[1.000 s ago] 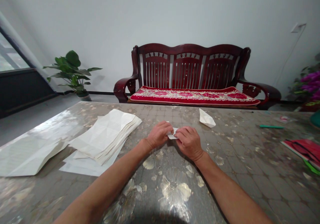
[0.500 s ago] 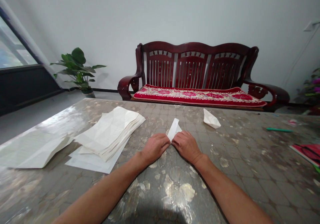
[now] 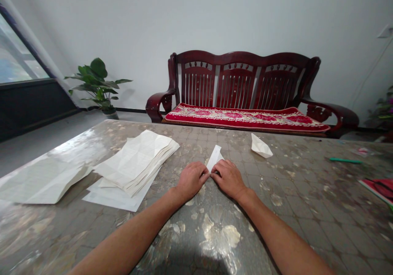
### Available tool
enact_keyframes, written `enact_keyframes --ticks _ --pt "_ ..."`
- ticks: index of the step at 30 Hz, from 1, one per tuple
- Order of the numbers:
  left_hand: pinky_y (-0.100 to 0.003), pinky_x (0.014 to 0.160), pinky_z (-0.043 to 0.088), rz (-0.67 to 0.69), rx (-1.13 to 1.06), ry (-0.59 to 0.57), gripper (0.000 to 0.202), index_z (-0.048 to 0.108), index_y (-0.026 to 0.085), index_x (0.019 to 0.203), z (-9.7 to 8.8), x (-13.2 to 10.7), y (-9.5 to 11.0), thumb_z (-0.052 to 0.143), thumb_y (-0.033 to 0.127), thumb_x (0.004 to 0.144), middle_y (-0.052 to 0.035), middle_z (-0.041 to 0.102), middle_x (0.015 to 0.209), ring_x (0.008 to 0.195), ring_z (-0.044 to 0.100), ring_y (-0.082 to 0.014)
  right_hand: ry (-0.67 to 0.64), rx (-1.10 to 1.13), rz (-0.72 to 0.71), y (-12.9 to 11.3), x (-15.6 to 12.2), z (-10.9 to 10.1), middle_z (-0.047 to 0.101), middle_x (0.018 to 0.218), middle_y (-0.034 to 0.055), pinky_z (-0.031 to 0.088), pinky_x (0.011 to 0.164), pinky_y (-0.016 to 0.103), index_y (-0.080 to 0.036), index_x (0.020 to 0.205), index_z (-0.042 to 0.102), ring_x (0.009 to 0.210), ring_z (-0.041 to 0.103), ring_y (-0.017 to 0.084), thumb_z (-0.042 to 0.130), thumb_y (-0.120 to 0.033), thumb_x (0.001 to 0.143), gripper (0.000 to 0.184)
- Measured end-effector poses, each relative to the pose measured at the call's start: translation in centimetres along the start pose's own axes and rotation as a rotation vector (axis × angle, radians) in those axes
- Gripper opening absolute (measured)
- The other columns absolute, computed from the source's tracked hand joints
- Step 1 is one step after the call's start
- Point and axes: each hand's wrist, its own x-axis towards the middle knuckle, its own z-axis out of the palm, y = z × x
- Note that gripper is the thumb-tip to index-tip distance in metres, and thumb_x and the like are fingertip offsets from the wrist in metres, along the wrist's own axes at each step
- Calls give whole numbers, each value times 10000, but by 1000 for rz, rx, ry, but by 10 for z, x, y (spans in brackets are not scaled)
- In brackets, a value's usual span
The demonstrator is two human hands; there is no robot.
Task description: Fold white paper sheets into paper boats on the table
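Note:
A small folded white paper point(image 3: 214, 157) stands up from the table between my two hands. My left hand point(image 3: 190, 179) is closed, pinching the paper's near left edge. My right hand point(image 3: 229, 178) is closed too, gripping the near right edge; both rest on the table point(image 3: 215, 234). A finished folded paper shape point(image 3: 260, 146) lies farther back to the right, apart from my hands. A stack of creased white sheets point(image 3: 138, 159) sits to my left.
A loose unfolded sheet point(image 3: 43, 180) lies at the far left. A green pen point(image 3: 344, 160) and a red booklet point(image 3: 379, 189) lie at the right. Behind the table stand a wooden bench with a red cushion point(image 3: 245, 117) and a potted plant point(image 3: 95, 84).
The folded paper, held low and hidden between my fingers a second ago, now sticks up and away from my hands. Both hands came slightly nearer; the view shifted a little left.

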Motion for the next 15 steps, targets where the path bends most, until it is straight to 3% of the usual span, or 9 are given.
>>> enact_keyframes --ticks 5,10,15 --pt "-277 790 433 -81 -107 2 75 621 209 905 2 1 -2 548 224 897 -19 664 916 885 611 -181 0 10 16 0 2 3 634 904 25 340 790 301 -215 844 648 903 505 192 648 -244 877 44" --pt "-267 775 446 -133 -187 7 121 595 208 969 1 2 -2 579 172 854 -14 672 929 866 629 -170 34 28 -22 0 -1 2 644 910 30 351 785 298 -204 888 641 889 511 193 617 -206 888 25" --pt "-277 773 445 -133 -166 6 112 590 208 954 1 3 -2 575 168 850 -15 667 932 866 625 -177 28 -3 -162 -1 -7 -1 645 919 35 357 807 296 -211 921 695 909 517 190 544 -103 893 188"
